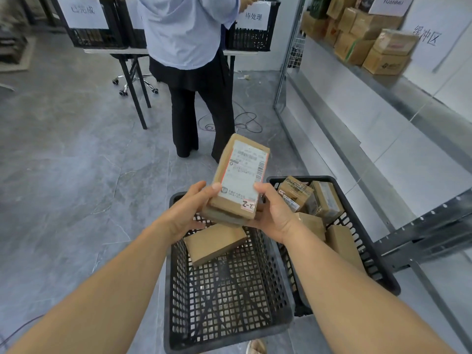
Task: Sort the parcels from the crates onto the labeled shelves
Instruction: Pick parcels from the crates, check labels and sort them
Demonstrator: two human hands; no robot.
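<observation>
I hold a brown cardboard parcel (241, 175) with a white shipping label and a small sticker reading "2-2", above two black mesh crates. A second flatter parcel (222, 217) seems stacked under it. My left hand (190, 209) grips the lower left side, thumb on the label. My right hand (272, 213) grips the lower right corner. The near crate (227, 290) holds one plain brown parcel (214, 242). The right crate (370, 251) holds several parcels (296, 192).
A metal shelf rack (398, 116) runs along the right, with cardboard boxes (367, 39) on an upper level. A person (189, 72) stands ahead at a table (138, 51) carrying black crates with paper signs. Cables lie on the grey floor.
</observation>
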